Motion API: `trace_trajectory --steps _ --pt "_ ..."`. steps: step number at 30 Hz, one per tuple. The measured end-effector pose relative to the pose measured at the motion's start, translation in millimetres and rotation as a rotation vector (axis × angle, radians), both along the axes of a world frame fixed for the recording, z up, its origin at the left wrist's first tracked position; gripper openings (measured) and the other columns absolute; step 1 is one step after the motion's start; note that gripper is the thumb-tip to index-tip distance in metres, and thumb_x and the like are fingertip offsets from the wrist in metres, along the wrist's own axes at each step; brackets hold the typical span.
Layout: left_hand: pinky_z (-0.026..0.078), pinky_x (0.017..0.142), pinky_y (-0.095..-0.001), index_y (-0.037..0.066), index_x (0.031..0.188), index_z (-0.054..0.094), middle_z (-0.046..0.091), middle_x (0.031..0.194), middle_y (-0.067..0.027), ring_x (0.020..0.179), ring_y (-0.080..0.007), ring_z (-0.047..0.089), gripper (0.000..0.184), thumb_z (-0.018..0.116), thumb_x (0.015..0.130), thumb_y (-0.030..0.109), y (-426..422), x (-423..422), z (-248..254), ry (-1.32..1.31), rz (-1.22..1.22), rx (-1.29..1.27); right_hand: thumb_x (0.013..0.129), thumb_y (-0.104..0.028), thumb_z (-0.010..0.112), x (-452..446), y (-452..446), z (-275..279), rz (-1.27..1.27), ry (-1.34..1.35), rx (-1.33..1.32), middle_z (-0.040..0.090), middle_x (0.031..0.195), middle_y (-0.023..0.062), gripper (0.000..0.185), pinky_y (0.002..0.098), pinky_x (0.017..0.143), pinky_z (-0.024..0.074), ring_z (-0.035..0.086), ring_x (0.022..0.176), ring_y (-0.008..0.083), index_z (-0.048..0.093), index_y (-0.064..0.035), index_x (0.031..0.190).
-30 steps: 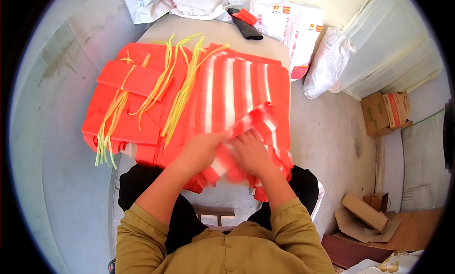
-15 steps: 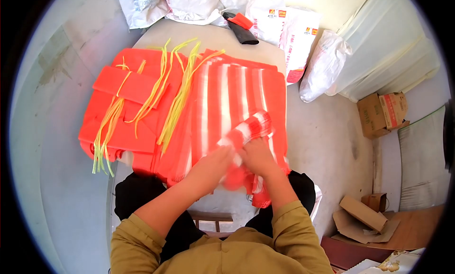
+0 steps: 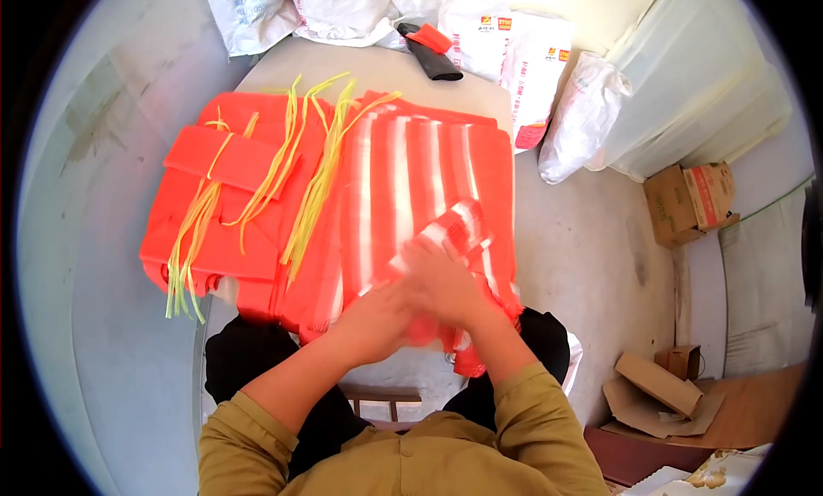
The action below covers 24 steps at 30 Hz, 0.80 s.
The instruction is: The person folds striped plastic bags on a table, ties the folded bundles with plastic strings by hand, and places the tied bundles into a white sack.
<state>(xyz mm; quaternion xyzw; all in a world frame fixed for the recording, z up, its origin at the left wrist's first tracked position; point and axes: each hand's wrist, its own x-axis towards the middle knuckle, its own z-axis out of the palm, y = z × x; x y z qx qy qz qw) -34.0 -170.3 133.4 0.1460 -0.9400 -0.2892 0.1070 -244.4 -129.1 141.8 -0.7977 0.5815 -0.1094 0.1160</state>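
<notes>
Had the left grip (image 3: 377, 318) and right grip (image 3: 446, 282) crowded together and overlapping above the near part of the striped cloth stack (image 3: 418, 166), right hand uppermost, palm down. Could not tell, through blur and overlap, either grip's closing on anything. Had the gathered striped piece (image 3: 463, 226) at the right fingertips, slanting over the near right part of the stack. Saw bunched red and white cloth (image 3: 470, 360) hanging at the stack's near edge. Found folded red cloth (image 3: 223, 192) directly left of the stack, with yellow strips (image 3: 313, 192) lying across, some of them near the stack's left side. Had the pale table (image 3: 364, 67) beneath and beyond the stack, and on it, past the stack's far edge, a black roll (image 3: 441, 66) touching a small red piece (image 3: 431, 38). Noticed white sacks (image 3: 484, 37) farther beyond the stack, and a cardboard box (image 3: 673, 209) well apart to its right.
</notes>
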Motion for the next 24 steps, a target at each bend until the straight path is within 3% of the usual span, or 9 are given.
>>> trace_trajectory --steps 2,5,8,11,14,17,20,24 --pt "0.037 0.118 -0.0517 0.002 0.141 0.055 0.048 0.153 -0.0206 0.145 -0.0373 0.043 0.054 0.067 0.088 0.007 4 4 -7 0.069 0.021 -0.066 0.095 -0.037 0.066 -18 -9 -17 -0.086 -0.008 0.044 0.039 0.163 0.0153 0.068 0.0541 0.124 0.0259 0.028 0.155 0.0369 0.048 -0.0040 0.151" --pt "0.038 0.119 -0.0528 0.004 0.148 0.052 0.045 0.158 -0.0200 0.149 -0.0368 0.042 0.070 0.076 0.083 0.013 5 7 -21 0.007 0.026 -0.099 0.101 -0.045 0.053 -36 -13 -16 -0.139 0.122 0.094 0.027 0.171 0.0139 0.068 0.0538 0.129 0.0119 0.017 0.160 0.0347 0.040 -0.0123 0.160" --pt "0.037 0.120 -0.0525 0.005 0.149 0.051 0.042 0.161 -0.0194 0.150 -0.0366 0.040 0.071 0.076 0.082 0.011 4 8 -22 -0.021 0.014 -0.087 0.101 -0.044 0.053 -42 -24 -14 -0.255 0.188 0.096 0.026 0.172 0.0139 0.069 0.0553 0.129 0.0098 0.017 0.160 0.0355 0.038 -0.0116 0.161" --pt "0.036 0.121 -0.0517 0.006 0.152 0.049 0.038 0.164 -0.0188 0.152 -0.0359 0.037 0.078 0.079 0.079 0.012 4 12 -17 -0.051 -0.002 -0.061 0.100 -0.042 0.054 -57 -35 -30 -0.408 0.136 0.022 0.026 0.171 0.0144 0.067 0.0563 0.128 0.0104 0.019 0.159 0.0381 0.042 -0.0098 0.158" --pt "0.035 0.122 -0.0502 0.008 0.154 0.046 0.034 0.166 -0.0182 0.154 -0.0353 0.034 0.086 0.082 0.076 0.014 3 17 -8 -0.074 -0.043 -0.005 0.097 -0.030 0.059 -63 -34 -40 -0.522 0.059 -0.059 0.031 0.169 0.0153 0.061 0.0585 0.127 0.0158 0.021 0.158 0.0404 0.049 -0.0075 0.153" --pt "0.036 0.121 -0.0489 0.010 0.155 0.045 0.032 0.167 -0.0183 0.155 -0.0356 0.032 0.088 0.083 0.076 0.016 5 24 -3 -0.097 -0.059 -0.037 0.090 -0.016 0.063 -53 -9 -21 -0.350 -0.137 -0.264 0.039 0.164 0.0168 0.056 0.0594 0.124 0.0236 0.025 0.155 0.0428 0.056 -0.0059 0.144" --pt "0.037 0.121 -0.0487 0.012 0.154 0.046 0.035 0.166 -0.0167 0.154 -0.0342 0.034 0.084 0.083 0.079 0.015 7 27 -2 -0.127 -0.078 -0.125 0.083 -0.003 0.064 -28 14 0 -0.150 0.077 -0.120 0.044 0.161 0.0147 0.058 0.0582 0.122 0.0290 0.031 0.153 0.0415 0.059 -0.0075 0.140" --pt "0.046 0.110 -0.0466 0.009 0.147 0.054 0.055 0.148 -0.0188 0.137 -0.0367 0.052 0.063 0.075 0.087 0.011 4 22 12 -0.047 0.024 0.206 0.083 0.000 0.064 -20 15 -8 -0.056 0.128 -0.124 0.047 0.159 0.0117 0.056 0.0559 0.121 0.0310 0.039 0.149 0.0381 0.062 -0.0105 0.138"
